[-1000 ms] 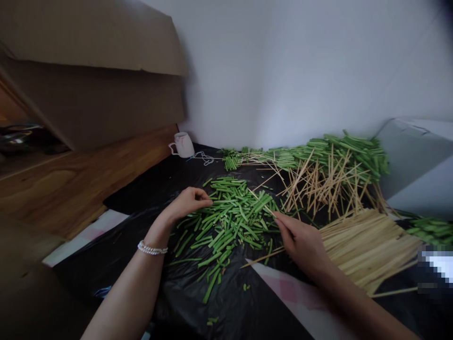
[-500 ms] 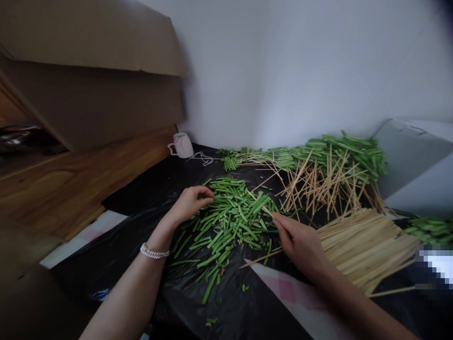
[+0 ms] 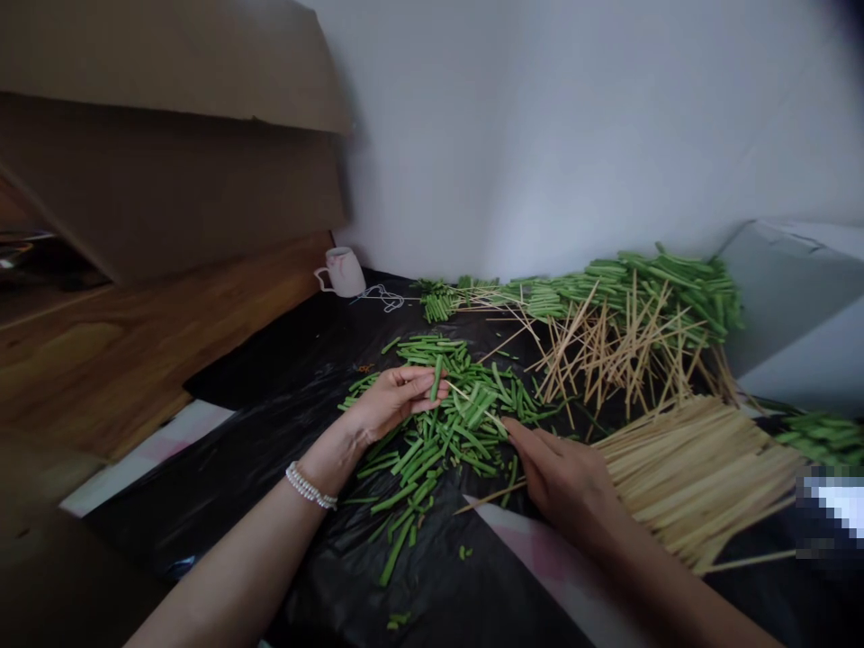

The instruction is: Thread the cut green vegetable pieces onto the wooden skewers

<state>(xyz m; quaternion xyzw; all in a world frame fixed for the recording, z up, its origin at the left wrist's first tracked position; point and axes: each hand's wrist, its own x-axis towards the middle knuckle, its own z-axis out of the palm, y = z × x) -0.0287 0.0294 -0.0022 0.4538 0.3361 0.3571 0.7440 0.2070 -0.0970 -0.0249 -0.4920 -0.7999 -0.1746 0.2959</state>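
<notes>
Between finger and thumb, my left hand (image 3: 398, 400) pinches a short piece of green bean (image 3: 437, 378), standing nearly upright at the tip of a thin wooden skewer (image 3: 459, 391). My right hand (image 3: 560, 468) is closed on that skewer from the right, with cut green pieces threaded along it. Whether the tip has pierced the pinched piece I cannot tell. Under both hands spreads a loose pile of cut green beans (image 3: 411, 468) on black plastic sheeting (image 3: 432, 576).
Bare skewers (image 3: 702, 477) lie in a thick bundle at the right. Filled skewers (image 3: 627, 342) are heaped along the wall, their sticks pointing forward. A white mug (image 3: 346, 272) and a pale cord (image 3: 388, 297) sit at the back left. A cardboard box (image 3: 168, 180) overhangs the left side.
My left hand has moved right from the pile's left edge and now holds a bean piece at the skewer's tip. My right hand has shifted slightly left and down with the skewer.
</notes>
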